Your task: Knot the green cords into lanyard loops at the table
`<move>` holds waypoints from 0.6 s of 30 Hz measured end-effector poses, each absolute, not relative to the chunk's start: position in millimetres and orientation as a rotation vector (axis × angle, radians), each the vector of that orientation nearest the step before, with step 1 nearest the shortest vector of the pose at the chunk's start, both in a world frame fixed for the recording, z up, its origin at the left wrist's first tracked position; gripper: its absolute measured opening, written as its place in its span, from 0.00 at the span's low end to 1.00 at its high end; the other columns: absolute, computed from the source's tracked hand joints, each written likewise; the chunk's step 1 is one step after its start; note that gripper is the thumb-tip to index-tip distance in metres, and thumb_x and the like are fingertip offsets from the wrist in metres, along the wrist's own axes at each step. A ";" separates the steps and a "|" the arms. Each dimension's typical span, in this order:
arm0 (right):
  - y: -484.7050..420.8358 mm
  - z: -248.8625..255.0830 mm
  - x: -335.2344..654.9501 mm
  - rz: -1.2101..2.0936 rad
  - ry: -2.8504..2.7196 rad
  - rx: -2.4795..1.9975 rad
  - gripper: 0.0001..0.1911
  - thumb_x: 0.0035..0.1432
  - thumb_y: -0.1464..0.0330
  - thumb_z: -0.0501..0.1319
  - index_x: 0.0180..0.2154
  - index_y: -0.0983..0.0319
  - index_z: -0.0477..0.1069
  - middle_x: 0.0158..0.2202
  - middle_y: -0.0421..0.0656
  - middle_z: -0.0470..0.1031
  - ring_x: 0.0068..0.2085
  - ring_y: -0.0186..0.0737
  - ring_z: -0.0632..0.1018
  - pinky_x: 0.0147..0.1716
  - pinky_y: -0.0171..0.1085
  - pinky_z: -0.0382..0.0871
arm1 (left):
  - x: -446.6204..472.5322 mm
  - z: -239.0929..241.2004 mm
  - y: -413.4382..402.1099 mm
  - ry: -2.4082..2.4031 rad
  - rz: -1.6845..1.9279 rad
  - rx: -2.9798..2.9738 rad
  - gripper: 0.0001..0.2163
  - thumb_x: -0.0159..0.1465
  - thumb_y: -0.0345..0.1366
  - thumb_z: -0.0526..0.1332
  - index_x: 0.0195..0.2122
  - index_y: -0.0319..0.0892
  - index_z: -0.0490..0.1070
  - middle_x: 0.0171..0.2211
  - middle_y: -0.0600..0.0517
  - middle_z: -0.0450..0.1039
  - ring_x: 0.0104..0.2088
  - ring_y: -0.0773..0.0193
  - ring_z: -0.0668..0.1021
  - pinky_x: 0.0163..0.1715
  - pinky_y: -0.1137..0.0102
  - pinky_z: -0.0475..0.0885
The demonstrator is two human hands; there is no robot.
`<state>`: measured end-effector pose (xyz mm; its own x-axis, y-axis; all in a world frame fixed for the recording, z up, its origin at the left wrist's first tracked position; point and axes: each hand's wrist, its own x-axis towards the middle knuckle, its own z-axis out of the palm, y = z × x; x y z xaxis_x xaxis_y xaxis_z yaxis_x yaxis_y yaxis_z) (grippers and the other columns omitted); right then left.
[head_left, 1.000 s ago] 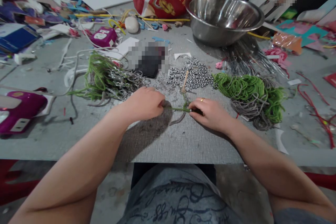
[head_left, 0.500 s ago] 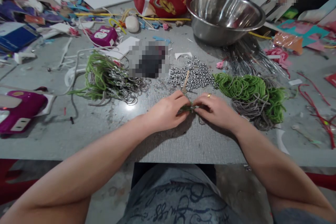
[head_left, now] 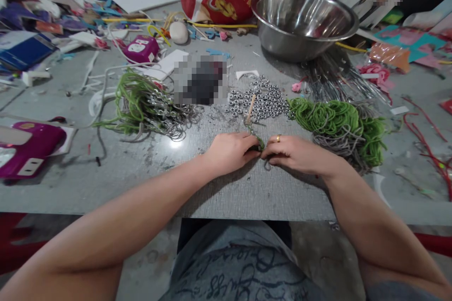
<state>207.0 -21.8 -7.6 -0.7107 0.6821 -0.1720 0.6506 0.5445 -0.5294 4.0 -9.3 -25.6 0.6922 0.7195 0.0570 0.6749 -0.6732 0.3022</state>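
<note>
Pinching one short green cord [head_left: 260, 143] from both sides, the left hand [head_left: 231, 153] and the right hand [head_left: 300, 155] meet near the middle of the grey table [head_left: 226, 193], close to its front edge. Both hands are closed, with the fingertips pressed on the cord. Most of the cord is hidden between them, and only a small green bit and a thin loop below the right hand show. Whether a metal piece is already on this cord I cannot tell. At 12 o'clock from the hands lies a heap of small shiny metal beads [head_left: 263, 101] with a wooden stick [head_left: 250, 103] leaning among them. At 10 o'clock there is a pile of green cords with metal rings [head_left: 148, 106] on them; these look to me like finished pieces, so a good part of the work seems done. At 2 o'clock a larger pile of bare green and grey cords [head_left: 335, 124] rests on the table with no metal on them, and I judge this is what remains, together with the many loose beads. So the work appears to be somewhere in the middle, with more bare cords than fitted ones. A steel bowl [head_left: 303, 21] stands farther back at 1 o'clock, well apart from the hands.
</note>
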 end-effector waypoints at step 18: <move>-21.6 -7.7 204.8 0.905 -2.443 -1.377 0.10 0.56 0.71 0.58 0.42 0.60 0.68 0.35 0.42 0.75 0.36 0.37 0.73 0.34 0.35 0.63 | -3.1 -20.3 -2.8 1.158 0.110 2.606 0.10 0.61 0.41 0.55 0.38 0.44 0.73 0.32 0.52 0.77 0.34 0.61 0.77 0.26 0.72 0.63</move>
<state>204.8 -21.6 -7.7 -0.5482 0.8271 -0.1240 0.7081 0.3801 -0.5951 -3.1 -2.8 -20.3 0.6744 0.7370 -0.0462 0.7151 -0.6362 0.2898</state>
